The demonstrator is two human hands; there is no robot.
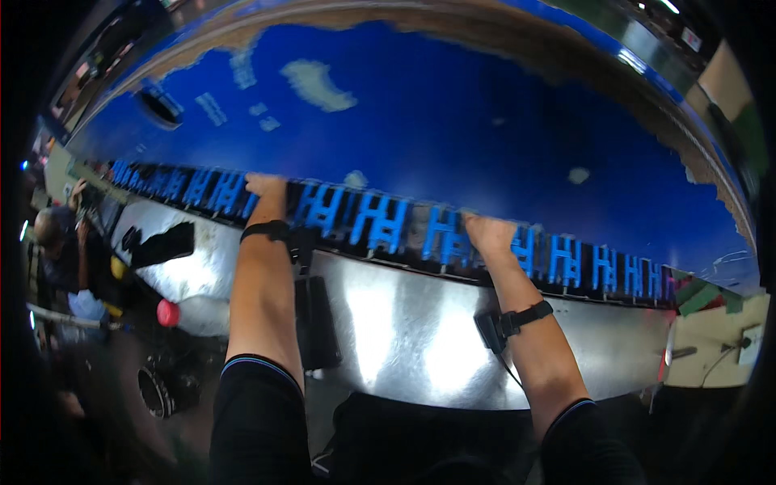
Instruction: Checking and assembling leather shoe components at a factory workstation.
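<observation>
A long row of blue H-shaped pieces runs from left to right along the lower edge of a large blue panel. My left hand reaches up to this row, left of the middle, with its fingers curled closed. Farther right, my right hand is closed among the same pieces, its thumb bent in at the left. The panel edge and the hands themselves hide most of the fingertips, so what they grip cannot be made out. Each forearm wears a black strap; a small black device sits at the right one.
Below the row lies a shiny metal surface. A clear bottle with a red cap lies left of my left arm, above a dark round part. Another person is at the far left. A cable hangs from a wall socket at right.
</observation>
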